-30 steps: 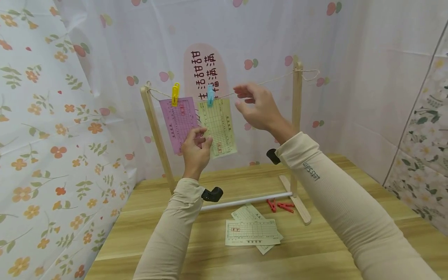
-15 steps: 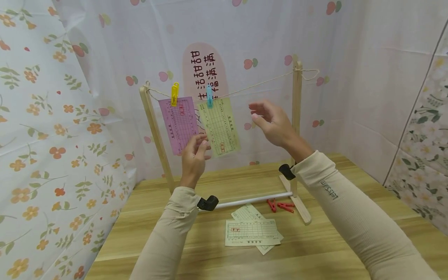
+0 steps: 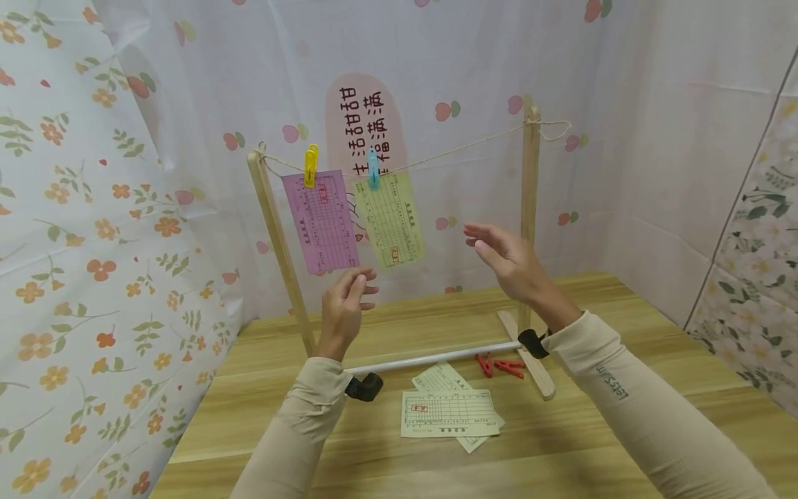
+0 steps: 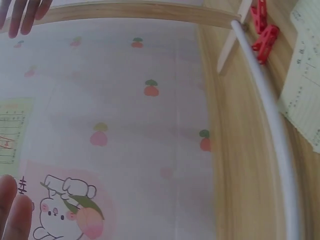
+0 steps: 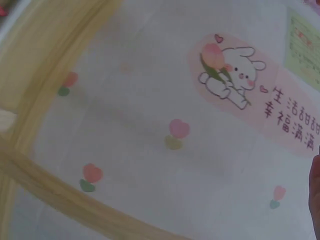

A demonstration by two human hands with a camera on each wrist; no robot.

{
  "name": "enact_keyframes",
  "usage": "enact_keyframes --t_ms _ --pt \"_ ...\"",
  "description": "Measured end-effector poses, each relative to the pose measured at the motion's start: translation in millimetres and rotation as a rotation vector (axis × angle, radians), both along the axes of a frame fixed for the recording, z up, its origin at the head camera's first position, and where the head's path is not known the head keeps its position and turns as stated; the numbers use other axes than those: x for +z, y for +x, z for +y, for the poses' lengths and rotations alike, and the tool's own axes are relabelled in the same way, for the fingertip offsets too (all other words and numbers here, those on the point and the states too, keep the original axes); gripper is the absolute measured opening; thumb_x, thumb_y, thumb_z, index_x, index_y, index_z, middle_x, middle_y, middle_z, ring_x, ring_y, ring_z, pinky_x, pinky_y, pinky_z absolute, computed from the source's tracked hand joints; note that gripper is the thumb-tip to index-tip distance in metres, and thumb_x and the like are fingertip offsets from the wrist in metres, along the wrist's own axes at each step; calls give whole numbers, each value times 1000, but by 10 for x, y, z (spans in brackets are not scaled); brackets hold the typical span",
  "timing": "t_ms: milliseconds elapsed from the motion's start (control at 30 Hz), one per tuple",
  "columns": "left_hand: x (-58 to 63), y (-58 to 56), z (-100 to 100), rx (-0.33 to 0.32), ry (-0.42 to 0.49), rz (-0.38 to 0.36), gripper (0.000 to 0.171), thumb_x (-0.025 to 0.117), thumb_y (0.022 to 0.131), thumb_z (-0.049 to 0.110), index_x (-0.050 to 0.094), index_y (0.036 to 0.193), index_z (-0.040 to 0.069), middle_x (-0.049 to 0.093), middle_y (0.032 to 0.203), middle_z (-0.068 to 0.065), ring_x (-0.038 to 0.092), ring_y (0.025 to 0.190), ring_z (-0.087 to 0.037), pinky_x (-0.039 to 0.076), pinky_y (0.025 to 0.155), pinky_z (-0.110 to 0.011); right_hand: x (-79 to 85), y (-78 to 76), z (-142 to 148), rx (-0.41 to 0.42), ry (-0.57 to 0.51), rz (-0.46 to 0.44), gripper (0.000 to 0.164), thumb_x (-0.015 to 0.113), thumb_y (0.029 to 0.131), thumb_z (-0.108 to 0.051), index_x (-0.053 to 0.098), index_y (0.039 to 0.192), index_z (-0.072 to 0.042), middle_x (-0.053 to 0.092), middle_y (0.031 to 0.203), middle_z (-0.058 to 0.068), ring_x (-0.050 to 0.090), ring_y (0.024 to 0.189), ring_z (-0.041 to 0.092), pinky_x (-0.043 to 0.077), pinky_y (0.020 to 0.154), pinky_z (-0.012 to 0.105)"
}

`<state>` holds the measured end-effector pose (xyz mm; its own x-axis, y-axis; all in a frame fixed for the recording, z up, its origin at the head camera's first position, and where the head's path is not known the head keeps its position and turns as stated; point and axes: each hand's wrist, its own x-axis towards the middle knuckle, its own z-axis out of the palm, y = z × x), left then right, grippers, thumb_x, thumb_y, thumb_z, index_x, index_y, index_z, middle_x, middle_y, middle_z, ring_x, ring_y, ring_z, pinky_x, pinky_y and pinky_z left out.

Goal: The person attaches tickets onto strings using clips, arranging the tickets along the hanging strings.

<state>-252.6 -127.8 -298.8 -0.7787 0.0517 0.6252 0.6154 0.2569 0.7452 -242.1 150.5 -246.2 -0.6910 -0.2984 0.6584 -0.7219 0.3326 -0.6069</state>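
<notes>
A purple paper slip hangs from the string under a yellow clothespin. To its right a pale green slip hangs by a light blue clothespin. My left hand is in the air just below the two hanging slips, fingers relaxed and holding nothing. Off to the right of the green slip, my right hand hovers in front of the right post, also holding nothing, with fingers loosely bent. The left wrist view catches only some fingertips of the left hand.
Two overlapping slips lie on the wooden table. Red clothespins lie beside the right foot of the wooden stand. A white rod runs along the stand's base. Printed cloth hangs behind.
Both hands have come down and away from the hanging slips, the right one also moving to the right. The green slip has swung slightly; both slips stay clipped to the string.
</notes>
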Motion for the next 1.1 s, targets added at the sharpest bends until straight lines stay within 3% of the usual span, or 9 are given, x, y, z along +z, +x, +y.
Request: enact_keyframes --t_ms 133,233,333,533,667,800,967,1100 --pt "-86 64 3 -14 -4 -31 30 38 96 13 59 111 -5 62 106 -20 63 87 -33 54 64 -45 -220 23 81 -25 19 -20 36 38 97 -13 45 129 3 50 127 17 49 114 32 36 96 47" --pt "-222 25 -15 -33 -16 -55 30 39 96 13 59 112 -4 62 106 -20 63 86 -35 53 63 -47 -381 29 138 -40 25 -36 35 38 97 -11 45 128 4 51 126 18 49 112 34 38 94 48" --pt "-352 -9 -25 -52 -45 -79 31 40 97 18 60 114 1 63 105 -17 64 84 -33 54 60 -43 -526 41 188 -62 45 -56 34 39 97 -10 45 127 4 51 125 19 50 111 33 38 93 49" --pt "-554 36 4 -73 -128 -119 32 42 97 27 60 117 9 64 105 -11 65 79 -25 54 58 -33 -817 30 300 -111 93 -95 32 42 97 -12 50 124 2 55 120 20 52 108 34 41 89 52" --pt "-698 72 29 -50 -241 -130 32 47 95 30 58 120 14 64 104 -8 65 75 -20 53 56 -28 -998 -1 360 -152 137 -126 32 43 97 -17 53 120 3 56 117 20 55 104 35 44 86 52" --pt "-847 100 53 -68 -373 -162 36 53 91 31 55 123 15 64 106 -10 65 77 -20 52 57 -27 -1169 -26 406 -181 187 -177 35 43 97 -22 54 119 2 56 116 21 56 102 38 46 83 52" --pt "-1032 113 110 -144 -514 -221 41 59 88 30 53 125 12 62 108 -13 64 81 -20 53 64 -28 -1363 -60 455 -185 233 -286 34 50 94 -24 56 117 0 56 116 21 57 99 38 51 77 45" --pt "-1134 132 185 -228 -618 -320 43 64 84 27 54 123 11 60 113 -10 63 86 -18 52 67 -26 -1483 -97 475 -159 291 -391 35 56 91 -23 55 117 1 56 115 22 58 97 36 53 71 39"
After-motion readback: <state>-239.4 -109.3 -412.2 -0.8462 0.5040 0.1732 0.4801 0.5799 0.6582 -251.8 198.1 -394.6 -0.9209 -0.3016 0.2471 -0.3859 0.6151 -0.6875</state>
